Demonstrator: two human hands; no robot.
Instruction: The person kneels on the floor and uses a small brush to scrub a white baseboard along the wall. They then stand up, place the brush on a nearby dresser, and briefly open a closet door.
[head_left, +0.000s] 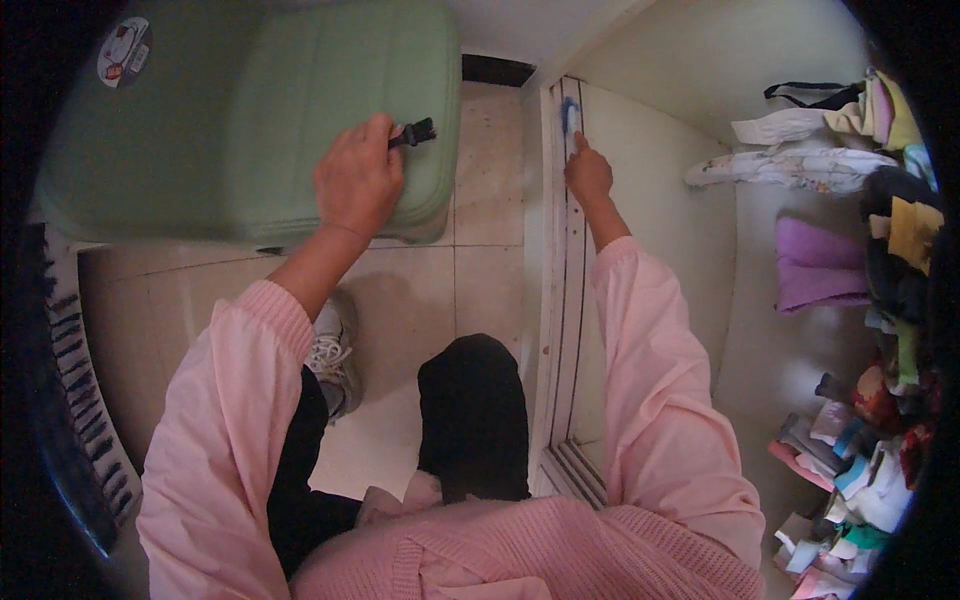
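My left hand (360, 174) grips a small black brush (415, 133), its dark bristles pointing right. That hand is over the right part of a green plastic storage box lid (300, 112); whether it rests on the lid I cannot tell. On the right, my right hand (589, 174) holds a light-handled brush (574, 118) with blue bristles. Those bristles are at the far end of the white sliding-door track (568, 247), along the edge of a cabinet. The fingers hide part of the handle.
Inside the pale cabinet (660, 150) at right are a folded purple cloth (819, 262), a white patterned cloth (795, 169) and several piled clothes (847, 480). Beige floor tiles (487, 187) lie between box and cabinet. A striped textile (82, 390) runs along the left edge.
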